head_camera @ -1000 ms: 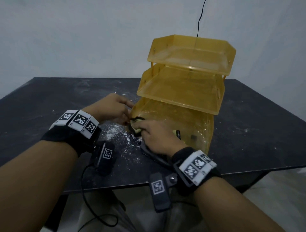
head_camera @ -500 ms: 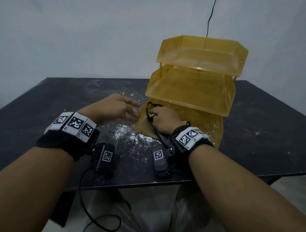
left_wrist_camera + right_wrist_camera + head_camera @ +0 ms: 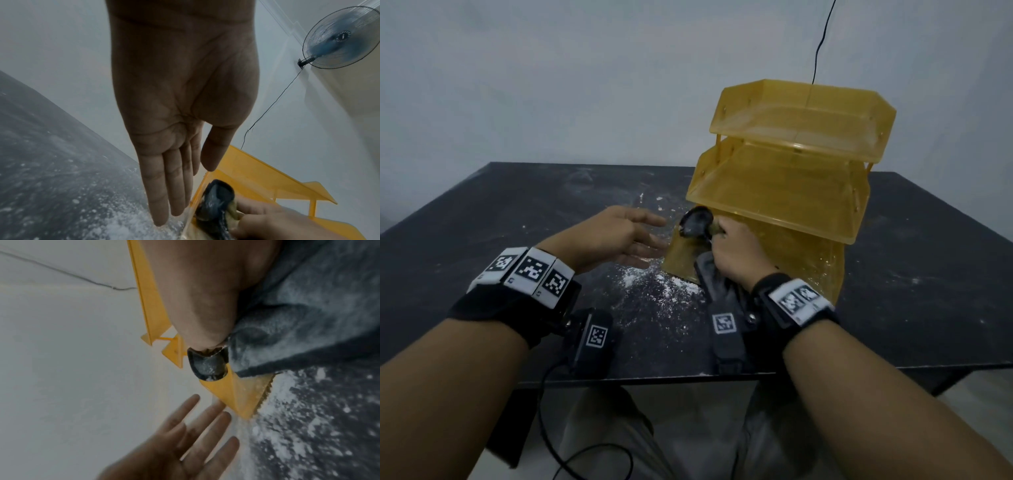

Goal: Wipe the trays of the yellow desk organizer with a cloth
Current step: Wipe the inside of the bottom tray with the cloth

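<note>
Three stacked trays on the yellow organizer [image 3: 787, 192], standing toward the right rear of the black tabletop [image 3: 482, 219], top two tiers jutting forward over the lowest one. Behind, a pale wall with a thin black cord [image 3: 822, 37] running down to the top tray; in the left wrist view, a wall fan [image 3: 339, 39] at the upper right, blades blurred. Scattered over the tabletop in front of the organizer's near left corner, white powder [image 3: 654, 284], thickest just beside the bottom tray's edge. Right hand [image 3: 736, 253] inside the bottom tray at its front left corner, grip curled round a dark cloth [image 3: 697, 222], dusted pale with powder; one bunched end poking out past the fingers against the tray's left wall, the other end trailing back under the wrist over the tray's front lip. Something yellowish showing between fingers and cloth, too blurred to tell what. Left hand [image 3: 616, 236] just left of that same corner, palm down above the powder, grip spread and holding nothing, fingers [image 3: 174, 186] straight and close together, thumb apart; fingertips near the tray's corner, contact with it not clear. Marker bands and small black camera units strapped on both wrists.
</note>
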{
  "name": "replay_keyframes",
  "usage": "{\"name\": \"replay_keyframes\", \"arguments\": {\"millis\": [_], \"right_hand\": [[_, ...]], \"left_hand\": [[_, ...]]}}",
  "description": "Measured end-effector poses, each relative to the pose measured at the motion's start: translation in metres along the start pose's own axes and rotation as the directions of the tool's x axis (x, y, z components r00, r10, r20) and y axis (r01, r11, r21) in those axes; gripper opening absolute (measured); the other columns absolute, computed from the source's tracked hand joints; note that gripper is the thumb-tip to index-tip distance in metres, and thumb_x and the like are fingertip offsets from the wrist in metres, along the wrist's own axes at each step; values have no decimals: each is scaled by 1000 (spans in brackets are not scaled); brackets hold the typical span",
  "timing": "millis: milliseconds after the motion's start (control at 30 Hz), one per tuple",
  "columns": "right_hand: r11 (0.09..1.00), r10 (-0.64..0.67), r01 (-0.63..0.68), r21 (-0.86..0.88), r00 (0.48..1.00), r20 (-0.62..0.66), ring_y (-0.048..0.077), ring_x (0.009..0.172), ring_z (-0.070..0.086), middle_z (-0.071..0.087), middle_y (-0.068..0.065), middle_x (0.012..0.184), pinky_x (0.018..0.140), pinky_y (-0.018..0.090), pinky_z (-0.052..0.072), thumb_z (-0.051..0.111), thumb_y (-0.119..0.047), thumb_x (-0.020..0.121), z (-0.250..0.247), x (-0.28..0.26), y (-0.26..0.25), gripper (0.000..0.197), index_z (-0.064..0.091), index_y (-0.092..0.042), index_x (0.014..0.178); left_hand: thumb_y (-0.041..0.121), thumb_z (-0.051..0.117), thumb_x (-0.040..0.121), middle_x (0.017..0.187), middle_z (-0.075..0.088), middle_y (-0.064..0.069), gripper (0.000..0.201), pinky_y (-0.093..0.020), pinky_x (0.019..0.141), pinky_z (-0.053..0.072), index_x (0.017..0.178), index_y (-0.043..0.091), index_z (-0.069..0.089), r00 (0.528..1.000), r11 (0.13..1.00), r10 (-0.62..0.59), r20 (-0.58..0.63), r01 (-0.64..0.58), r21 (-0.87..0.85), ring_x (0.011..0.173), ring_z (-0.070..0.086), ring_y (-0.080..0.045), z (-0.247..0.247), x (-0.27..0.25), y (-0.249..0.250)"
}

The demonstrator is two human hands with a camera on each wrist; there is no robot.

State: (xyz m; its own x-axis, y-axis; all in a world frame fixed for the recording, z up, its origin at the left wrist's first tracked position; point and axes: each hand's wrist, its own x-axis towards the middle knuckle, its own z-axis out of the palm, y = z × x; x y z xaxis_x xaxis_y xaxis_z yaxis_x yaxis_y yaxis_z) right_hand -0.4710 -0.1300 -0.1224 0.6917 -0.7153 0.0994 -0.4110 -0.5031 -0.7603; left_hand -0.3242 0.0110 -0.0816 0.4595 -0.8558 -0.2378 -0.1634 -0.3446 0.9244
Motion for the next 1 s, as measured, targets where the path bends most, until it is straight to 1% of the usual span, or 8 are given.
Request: {"name": "replay_keyframes", "arguments": {"millis": [167, 300, 433, 500, 633, 767, 900, 1000], "right_hand": [[908, -160, 190, -373, 981, 110, 23, 90, 57, 65, 0, 101, 72, 34, 45, 45, -6, 97, 18, -6, -10, 28, 71, -17, 102], [944, -296, 317, -94, 936, 192, 14, 96, 66, 72, -10, 117, 78, 24, 52, 57, -10, 96, 7, -21, 4, 32, 78, -30, 109], [962, -141, 180, 205, 971, -192, 10, 98, 65, 72, -10, 110, 81, 20, 51, 58, -3, 94, 19, -14, 5, 32, 77, -24, 110], [964, -160, 208, 167, 952, -261, 12, 103, 59, 66, -4, 113, 86, 18, 47, 56, -4, 97, 29, -5, -1, 30, 73, -17, 117], [954, -299, 299, -19, 945, -128, 12, 87, 42, 43, 2, 102, 73, 16, 41, 52, -1, 99, 44, 0, -11, 41, 69, -25, 126], [941, -333, 337, -33, 939, 84, 8, 83, 42, 44, -5, 97, 68, 12, 39, 56, -3, 97, 36, -9, -3, 36, 76, -30, 110], [959, -197, 243, 143, 942, -273, 13, 93, 49, 54, 2, 105, 72, 4, 39, 60, -11, 98, 33, 0, 3, 29, 71, -26, 121], [972, -213, 233, 9, 901, -378, 17, 88, 46, 53, 7, 97, 69, 0, 32, 57, -9, 98, 43, 8, -3, 24, 73, -12, 116]], "left_hand": [[-1, 51, 96, 112, 72, -12, 41, -45, 90, 57, 134, 17, 52, 999, 1000, 7, -36, -7, -3, 99, 73, -19, -2, 0, -2], [1, 55, 96, 110, 73, -12, 41, -46, 91, 56, 133, 18, 53, 997, 1000, 20, -75, -19, 13, 101, 72, -22, -5, 3, 1], [0, 57, 94, 105, 74, -12, 40, -48, 94, 54, 130, 16, 55, 996, 999, 28, -89, -26, 29, 99, 72, -24, -4, 2, 0], [2, 58, 94, 105, 75, -11, 38, -48, 94, 55, 129, 18, 56, 995, 999, 29, -94, -25, 39, 99, 72, -23, -4, 1, -2], [3, 58, 94, 106, 74, -11, 34, -49, 91, 56, 122, 22, 60, 992, 998, 32, -126, -24, 64, 97, 73, -23, -10, -2, -7], [2, 59, 93, 103, 76, -8, 33, -51, 93, 55, 118, 22, 62, 988, 996, 46, -144, -34, 87, 98, 72, -23, -15, -3, -10], [1, 59, 92, 104, 75, -8, 33, -51, 92, 55, 120, 18, 64, 987, 991, 67, -146, -49, 121, 98, 72, -24, -12, -1, -9], [1, 57, 94, 102, 76, -5, 32, -45, 88, 58, 120, 18, 63, 987, 993, 73, -142, -58, 106, 97, 72, -21, -10, 1, -6]]}}
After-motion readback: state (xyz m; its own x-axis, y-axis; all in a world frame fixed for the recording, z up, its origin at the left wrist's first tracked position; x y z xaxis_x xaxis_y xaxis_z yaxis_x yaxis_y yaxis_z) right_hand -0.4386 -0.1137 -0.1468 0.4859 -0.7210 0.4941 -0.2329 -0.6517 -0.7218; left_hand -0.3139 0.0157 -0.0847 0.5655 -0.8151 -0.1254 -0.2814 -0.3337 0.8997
